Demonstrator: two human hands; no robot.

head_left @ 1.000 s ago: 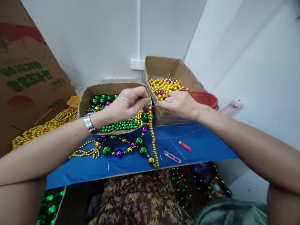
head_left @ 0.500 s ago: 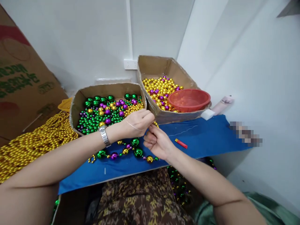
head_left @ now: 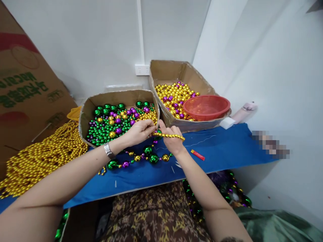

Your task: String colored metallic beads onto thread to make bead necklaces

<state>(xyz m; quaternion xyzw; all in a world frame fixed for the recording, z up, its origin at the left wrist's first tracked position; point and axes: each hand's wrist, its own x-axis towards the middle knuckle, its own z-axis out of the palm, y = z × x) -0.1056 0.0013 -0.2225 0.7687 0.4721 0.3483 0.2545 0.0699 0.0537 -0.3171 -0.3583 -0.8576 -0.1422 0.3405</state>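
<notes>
Pinched at one end between the thumb and fingers of the left hand [head_left: 141, 131], one short strand of small round shiny gold beads [head_left: 174, 135], stretched across the right hand [head_left: 173, 144], above the table. On the right, one digit straight and the others bent; any grip there impossible to tell. Over the left hand, one thin pale thread [head_left: 136, 126]; on that wrist, one silver metal watch [head_left: 109, 150]. Just below the hands, on the blue cloth-covered table [head_left: 227, 144], one garland of green, purple and gold metallic balls [head_left: 153, 158], with four large green balls visible. Right of the right wrist, one red-and-yellow lighter [head_left: 198, 155]; on the cloth, two short white slivers [head_left: 115, 184]. Behind, two open brown cardboard boxes [head_left: 113, 96]: in the left one, many loose green, purple and gold beads [head_left: 106, 129], too many to count; in the right one, loose gold and purple balls [head_left: 174, 92] and one red plastic basin [head_left: 207, 116]. Beside that box, one white block [head_left: 227, 123] and one pale pink bottle [head_left: 243, 113]. Far left, one heap of gold bead strands [head_left: 47, 154].
</notes>
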